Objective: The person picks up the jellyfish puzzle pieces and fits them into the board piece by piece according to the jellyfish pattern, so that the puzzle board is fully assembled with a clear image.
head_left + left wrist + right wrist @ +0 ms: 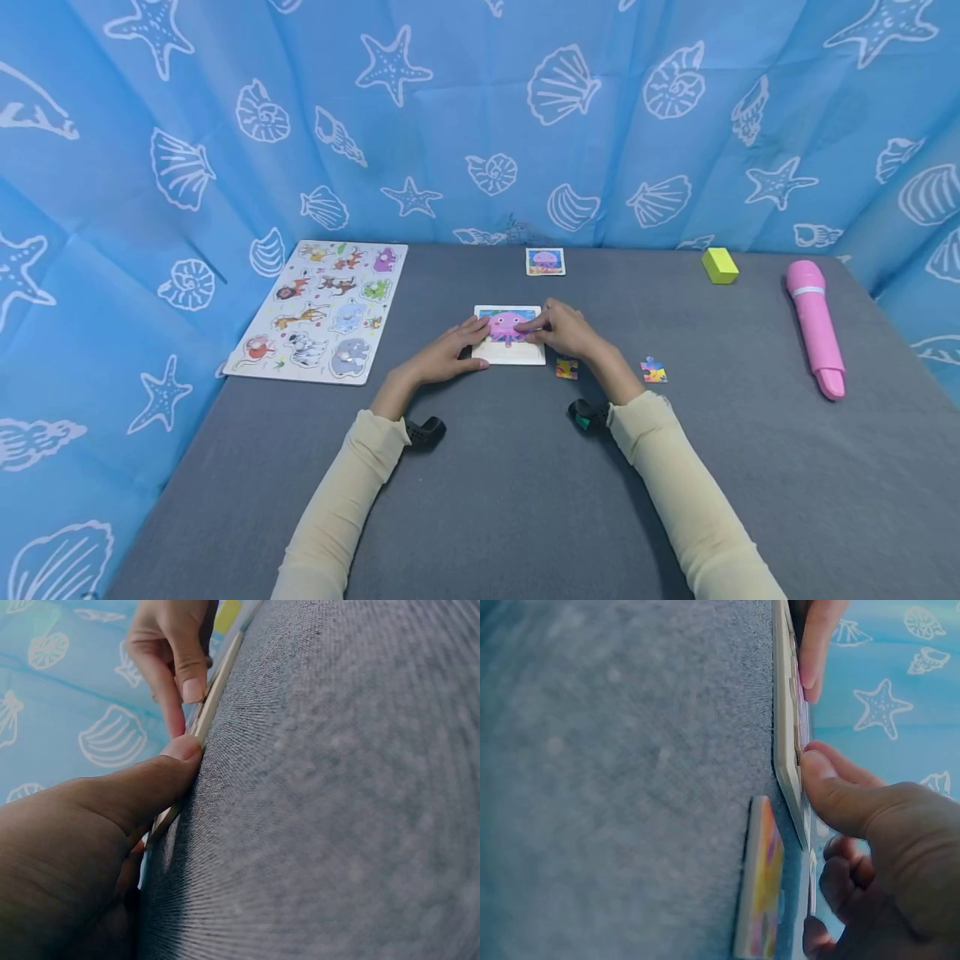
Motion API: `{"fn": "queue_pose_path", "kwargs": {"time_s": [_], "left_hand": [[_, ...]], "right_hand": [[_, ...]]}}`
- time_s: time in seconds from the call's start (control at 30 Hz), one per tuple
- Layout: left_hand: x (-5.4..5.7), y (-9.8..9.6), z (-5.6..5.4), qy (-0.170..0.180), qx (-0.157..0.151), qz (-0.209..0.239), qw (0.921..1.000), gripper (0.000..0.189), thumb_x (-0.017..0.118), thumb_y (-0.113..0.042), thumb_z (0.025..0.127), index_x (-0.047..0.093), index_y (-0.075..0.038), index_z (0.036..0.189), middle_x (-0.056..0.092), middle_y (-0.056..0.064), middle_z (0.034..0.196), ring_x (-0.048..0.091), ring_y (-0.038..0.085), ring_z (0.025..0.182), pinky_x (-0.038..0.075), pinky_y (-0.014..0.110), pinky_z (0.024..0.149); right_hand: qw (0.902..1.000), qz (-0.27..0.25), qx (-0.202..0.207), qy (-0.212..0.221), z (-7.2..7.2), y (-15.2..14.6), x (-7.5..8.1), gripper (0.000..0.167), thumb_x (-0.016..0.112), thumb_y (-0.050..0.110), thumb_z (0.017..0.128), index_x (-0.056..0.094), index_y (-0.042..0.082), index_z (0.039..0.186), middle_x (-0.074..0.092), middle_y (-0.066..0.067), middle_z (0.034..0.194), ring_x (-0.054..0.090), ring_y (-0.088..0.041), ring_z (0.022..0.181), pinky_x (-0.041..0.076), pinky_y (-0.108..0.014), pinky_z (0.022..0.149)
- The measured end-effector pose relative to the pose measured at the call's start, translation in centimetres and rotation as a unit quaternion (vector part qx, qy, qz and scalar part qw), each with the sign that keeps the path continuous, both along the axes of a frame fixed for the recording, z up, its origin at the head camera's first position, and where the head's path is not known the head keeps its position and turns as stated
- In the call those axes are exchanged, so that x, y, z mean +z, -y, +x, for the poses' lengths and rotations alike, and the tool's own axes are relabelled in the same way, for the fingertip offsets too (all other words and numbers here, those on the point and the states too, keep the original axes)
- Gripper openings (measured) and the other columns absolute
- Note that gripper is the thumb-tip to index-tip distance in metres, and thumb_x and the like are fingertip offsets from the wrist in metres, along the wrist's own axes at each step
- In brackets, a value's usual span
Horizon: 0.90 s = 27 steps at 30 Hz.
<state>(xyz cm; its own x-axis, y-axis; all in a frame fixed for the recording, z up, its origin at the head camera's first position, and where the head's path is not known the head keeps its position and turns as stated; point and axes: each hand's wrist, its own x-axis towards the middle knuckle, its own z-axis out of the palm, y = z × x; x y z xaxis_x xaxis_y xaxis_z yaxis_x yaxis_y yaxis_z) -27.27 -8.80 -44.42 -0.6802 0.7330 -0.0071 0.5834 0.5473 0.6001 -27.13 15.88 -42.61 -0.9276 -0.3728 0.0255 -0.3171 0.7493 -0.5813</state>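
A small white-framed jigsaw tray [517,356] lies on the table with a pink octopus picture [504,323] in its upper part; its lower strip is bare. My left hand [452,352] holds the tray at its left side, thumb along the near edge and fingertips over the picture. From the right, my right hand [567,329] pinches a jigsaw piece [799,759] with thumb and index finger at the picture's right part. The fingers mostly hide this piece. A yellow-orange jigsaw piece [567,369] lies just below the tray's right corner, and another colourful piece [654,370] farther right.
Behind the tray lies a small octopus picture card [545,262]. An animal puzzle board [300,333] is at the left. A yellow-green block [720,266] and a pink toy microphone [816,329] lie at the right. A blue shell-patterned curtain [480,117] borders the table.
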Motion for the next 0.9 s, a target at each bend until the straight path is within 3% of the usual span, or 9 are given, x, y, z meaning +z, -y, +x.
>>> {"fn": "queue_pose_path", "kwargs": {"time_s": [0.27, 0.4, 0.53, 0.67, 0.9], "left_hand": [[0.1, 0.1, 0.1, 0.000, 0.006, -0.003, 1.0000, 0.068, 0.059, -0.028, 0.090, 0.026, -0.004, 0.144, 0.016, 0.010, 0.154, 0.005, 0.026, 0.144, 0.008, 0.050, 0.115], [-0.1, 0.1, 0.0, -0.002, -0.001, -0.005, 1.0000, 0.068, 0.058, -0.029, 0.091, 0.024, -0.004, 0.145, 0.015, 0.011, 0.154, 0.005, 0.027, 0.143, 0.008, 0.050, 0.114], [-0.2, 0.0, 0.1, -0.002, -0.001, -0.002, 1.0000, 0.069, 0.058, -0.029, 0.090, 0.023, -0.004, 0.145, 0.014, 0.011, 0.154, 0.005, 0.028, 0.143, 0.008, 0.050, 0.114], [-0.1, 0.1, 0.2, -0.006, 0.003, -0.001, 1.0000, 0.070, 0.058, -0.028, 0.090, 0.023, -0.003, 0.145, 0.013, 0.012, 0.154, 0.005, 0.028, 0.143, 0.007, 0.050, 0.114], [-0.1, -0.1, 0.4, -0.009, 0.005, -0.007, 0.9999, 0.071, 0.057, -0.030, 0.091, 0.021, -0.004, 0.146, 0.012, 0.011, 0.155, 0.005, 0.028, 0.143, 0.007, 0.050, 0.115]], "right_hand": [[0.9995, 0.009, -0.030, 0.008, -0.1, 0.1, 0.1, 0.023, 0.069, 0.020, 0.082, 0.070, 0.020, 0.105, 0.053, -0.007, 0.083, 0.035, -0.018, 0.066, 0.020, -0.032, 0.062], [0.9996, -0.014, -0.026, -0.001, 0.2, -0.4, 0.1, 0.027, 0.068, 0.020, 0.083, 0.069, 0.011, 0.109, 0.046, -0.007, 0.078, 0.031, -0.017, 0.065, 0.021, -0.030, 0.061], [0.9984, -0.048, -0.028, 0.002, 1.2, -1.6, 0.4, 0.031, 0.067, 0.017, 0.084, 0.066, 0.003, 0.113, 0.034, -0.005, 0.071, 0.027, -0.018, 0.064, 0.024, -0.029, 0.059], [0.9971, -0.059, -0.040, 0.026, 2.7, -2.9, 0.8, 0.033, 0.069, 0.017, 0.082, 0.066, 0.003, 0.112, 0.034, -0.006, 0.072, 0.027, -0.019, 0.066, 0.025, -0.030, 0.059], [0.9980, -0.003, -0.055, 0.032, 5.3, -5.1, 1.1, 0.036, 0.074, 0.020, 0.078, 0.069, 0.003, 0.108, 0.042, -0.010, 0.076, 0.032, -0.018, 0.064, 0.030, -0.027, 0.056]]}}
